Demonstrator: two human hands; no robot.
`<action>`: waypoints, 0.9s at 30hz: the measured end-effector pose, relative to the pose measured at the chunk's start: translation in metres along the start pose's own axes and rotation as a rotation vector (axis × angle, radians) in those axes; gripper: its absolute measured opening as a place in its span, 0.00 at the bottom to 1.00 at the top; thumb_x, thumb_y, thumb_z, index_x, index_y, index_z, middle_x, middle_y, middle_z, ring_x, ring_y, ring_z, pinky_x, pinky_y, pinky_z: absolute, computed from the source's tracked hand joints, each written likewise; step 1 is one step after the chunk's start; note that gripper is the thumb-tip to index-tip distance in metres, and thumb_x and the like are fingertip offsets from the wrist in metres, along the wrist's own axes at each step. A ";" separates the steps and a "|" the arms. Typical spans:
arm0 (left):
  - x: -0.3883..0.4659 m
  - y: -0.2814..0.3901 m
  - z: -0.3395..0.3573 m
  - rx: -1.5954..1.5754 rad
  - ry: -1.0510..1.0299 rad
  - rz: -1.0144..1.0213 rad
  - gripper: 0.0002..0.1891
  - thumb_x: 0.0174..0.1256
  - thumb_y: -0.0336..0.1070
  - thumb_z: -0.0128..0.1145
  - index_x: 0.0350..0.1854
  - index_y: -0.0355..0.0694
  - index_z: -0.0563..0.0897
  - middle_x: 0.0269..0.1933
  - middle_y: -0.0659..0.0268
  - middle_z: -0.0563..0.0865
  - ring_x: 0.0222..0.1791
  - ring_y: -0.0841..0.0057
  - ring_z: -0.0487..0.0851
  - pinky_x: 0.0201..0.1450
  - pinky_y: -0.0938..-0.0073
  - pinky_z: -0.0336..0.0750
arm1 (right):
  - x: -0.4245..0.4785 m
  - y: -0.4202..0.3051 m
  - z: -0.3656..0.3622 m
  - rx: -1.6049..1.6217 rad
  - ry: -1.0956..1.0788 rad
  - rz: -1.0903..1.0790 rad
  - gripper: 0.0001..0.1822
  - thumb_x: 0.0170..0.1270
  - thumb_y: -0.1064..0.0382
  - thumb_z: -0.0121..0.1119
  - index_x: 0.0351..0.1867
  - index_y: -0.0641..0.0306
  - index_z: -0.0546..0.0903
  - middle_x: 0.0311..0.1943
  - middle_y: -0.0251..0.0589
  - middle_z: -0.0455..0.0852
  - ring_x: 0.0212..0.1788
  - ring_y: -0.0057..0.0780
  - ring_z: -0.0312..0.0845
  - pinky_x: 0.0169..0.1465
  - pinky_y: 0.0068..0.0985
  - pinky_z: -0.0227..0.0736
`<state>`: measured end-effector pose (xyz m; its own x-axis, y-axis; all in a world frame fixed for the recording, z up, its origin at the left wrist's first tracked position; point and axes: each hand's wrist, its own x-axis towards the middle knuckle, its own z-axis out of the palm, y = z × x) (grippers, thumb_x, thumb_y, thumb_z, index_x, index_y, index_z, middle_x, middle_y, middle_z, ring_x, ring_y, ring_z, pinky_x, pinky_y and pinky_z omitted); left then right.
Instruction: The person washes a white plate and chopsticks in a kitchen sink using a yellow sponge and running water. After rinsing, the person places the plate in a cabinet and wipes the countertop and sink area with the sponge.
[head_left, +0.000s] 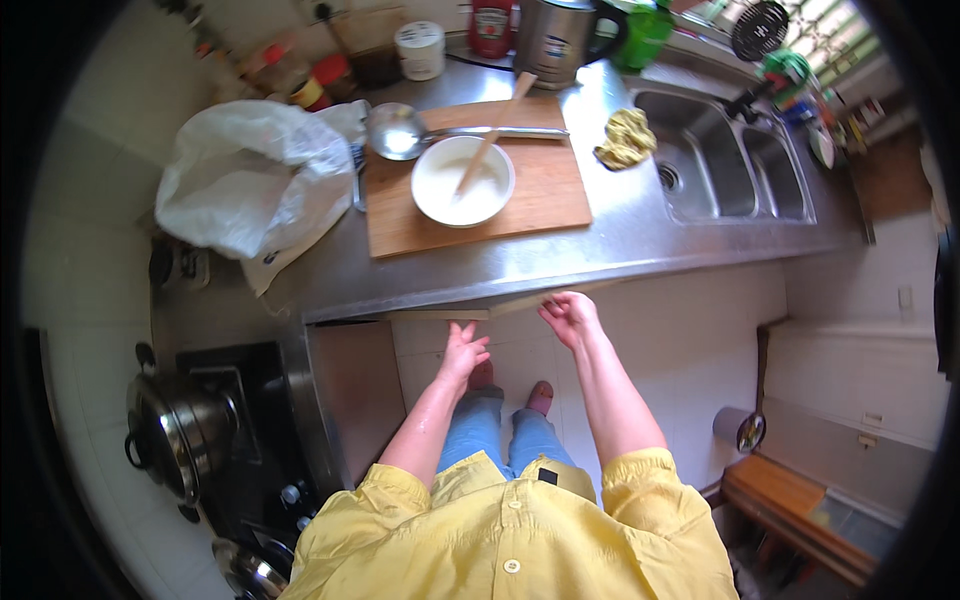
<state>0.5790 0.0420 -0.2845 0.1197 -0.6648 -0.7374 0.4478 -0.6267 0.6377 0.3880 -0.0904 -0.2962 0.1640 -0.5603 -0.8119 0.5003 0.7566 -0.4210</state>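
My left hand (463, 354) is just below the counter's front edge, fingers spread, near a pale cabinet door edge (442, 315). My right hand (571, 319) is at the edge of another slightly swung-out cabinet door (517, 304), its fingers curled against or close to it; whether they grip it is unclear. On the steel counter (480, 277), a wooden cutting board (547, 195) bears a white bowl (435, 206) with white contents. A wooden stick or chopsticks (480, 154) lean in the bowl. Behind it lies a metal ladle (397, 132).
A plastic bag (247, 180) stands left of the board. A crumpled yellow cloth (628, 139) lies beside the double sink (705, 165). An electric kettle (551, 45) and jars stand at the back. A large steel pot (180, 427) is on the stove at left.
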 end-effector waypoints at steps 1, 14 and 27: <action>0.000 0.004 0.004 -0.008 -0.042 0.013 0.49 0.63 0.16 0.42 0.75 0.45 0.22 0.78 0.54 0.53 0.69 0.57 0.71 0.54 0.73 0.81 | 0.005 -0.001 0.001 -0.007 -0.001 -0.022 0.03 0.59 0.74 0.52 0.29 0.63 0.73 0.16 0.31 0.66 0.20 0.24 0.63 0.57 0.42 0.70; -0.002 0.012 0.027 0.383 0.047 -0.149 0.33 0.67 0.28 0.50 0.75 0.39 0.58 0.64 0.56 0.77 0.50 0.70 0.83 0.48 0.71 0.80 | -0.048 -0.001 -0.012 -0.189 -0.039 -0.062 0.34 0.70 0.69 0.49 0.76 0.63 0.53 0.71 0.44 0.67 0.59 0.36 0.78 0.57 0.34 0.76; -0.089 0.073 -0.014 0.071 0.289 0.376 0.20 0.67 0.31 0.53 0.62 0.38 0.77 0.49 0.63 0.86 0.39 0.82 0.83 0.40 0.80 0.77 | -0.141 -0.035 0.051 -0.954 -0.605 -0.103 0.19 0.71 0.61 0.53 0.60 0.62 0.76 0.50 0.37 0.86 0.48 0.22 0.83 0.51 0.21 0.76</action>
<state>0.6138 0.0615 -0.1754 0.5081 -0.7165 -0.4779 0.2659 -0.3973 0.8783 0.3912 -0.0552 -0.1467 0.6733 -0.5097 -0.5357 -0.2747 0.5002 -0.8212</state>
